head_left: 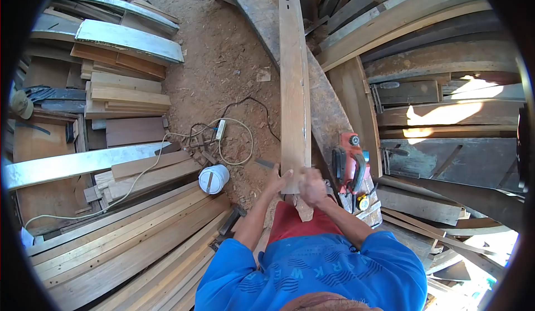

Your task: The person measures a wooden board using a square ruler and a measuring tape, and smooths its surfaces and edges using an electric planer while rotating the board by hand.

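A long wooden plank (294, 88) runs away from my body, with its near end at my hands. My left hand (275, 182) is closed on the plank's left edge, its thumb lying on top. A flat grey blade-like strip (265, 163) sticks out to the left beside that hand; whether the hand holds it too is unclear. My right hand (313, 188) is a fist at the plank's right side near the end, slightly blurred, and what it grips is hidden. Below the hands a short pointed wooden piece (304, 209) shows above my red shorts.
A red power tool (350, 166) stands right of the plank, a yellow tape measure (363, 202) below it. A white bucket (214, 178), a power strip (220, 129) and cords lie left. Stacked boards (131, 94) line both sides. A broad beam (326, 99) passes under the plank.
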`<state>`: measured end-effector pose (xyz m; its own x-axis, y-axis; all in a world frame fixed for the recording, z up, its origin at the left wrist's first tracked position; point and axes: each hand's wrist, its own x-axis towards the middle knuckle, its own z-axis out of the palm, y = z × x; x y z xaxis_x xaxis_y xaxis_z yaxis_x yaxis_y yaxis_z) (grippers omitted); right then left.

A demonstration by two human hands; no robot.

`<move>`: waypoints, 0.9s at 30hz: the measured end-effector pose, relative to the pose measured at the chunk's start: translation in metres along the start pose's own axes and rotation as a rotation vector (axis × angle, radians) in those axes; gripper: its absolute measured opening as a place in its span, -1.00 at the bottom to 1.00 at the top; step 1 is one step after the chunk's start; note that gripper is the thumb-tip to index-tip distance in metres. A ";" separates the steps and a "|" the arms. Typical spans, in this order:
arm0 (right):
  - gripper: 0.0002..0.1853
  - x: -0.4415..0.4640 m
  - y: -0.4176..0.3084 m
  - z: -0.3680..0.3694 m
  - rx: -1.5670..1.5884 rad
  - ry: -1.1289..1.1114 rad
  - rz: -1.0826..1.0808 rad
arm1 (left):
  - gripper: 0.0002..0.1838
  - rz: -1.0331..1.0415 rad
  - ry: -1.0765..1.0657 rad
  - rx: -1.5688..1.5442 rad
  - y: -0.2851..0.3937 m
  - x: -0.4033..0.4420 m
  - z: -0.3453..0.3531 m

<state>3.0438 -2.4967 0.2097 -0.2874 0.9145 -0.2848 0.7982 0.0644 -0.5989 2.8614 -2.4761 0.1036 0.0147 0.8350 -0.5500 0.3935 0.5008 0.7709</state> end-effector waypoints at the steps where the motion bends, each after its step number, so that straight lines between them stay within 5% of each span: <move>1: -0.44 -0.002 0.008 -0.001 -0.100 0.185 0.038 | -0.20 -0.030 0.004 -0.131 0.005 -0.003 0.012; 5: -0.33 0.026 0.034 0.025 0.240 0.250 0.715 | -0.10 -0.052 0.131 -0.123 0.018 -0.014 0.051; 8: -0.23 0.032 0.040 0.031 0.498 0.137 0.759 | -0.03 -0.026 0.144 -0.013 0.046 -0.024 0.028; 10: -0.14 0.030 0.027 0.043 0.405 0.231 0.688 | -0.06 -0.050 0.044 -0.087 0.052 -0.034 0.004; 17: -0.02 0.016 -0.027 0.055 0.534 0.178 0.611 | -0.31 0.009 -0.025 -0.487 0.005 -0.055 -0.025; 20: 0.01 0.023 0.014 0.107 0.390 0.253 0.564 | -0.33 0.041 -0.024 -0.495 -0.031 -0.041 -0.005; 27: 0.13 0.011 0.045 0.089 0.433 0.169 0.576 | -0.38 0.049 0.002 -0.645 -0.063 -0.036 0.055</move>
<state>3.0296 -2.5196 0.1132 0.2272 0.8070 -0.5451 0.5072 -0.5759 -0.6411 2.8869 -2.5503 0.0572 0.0167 0.8605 -0.5092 -0.2386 0.4980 0.8337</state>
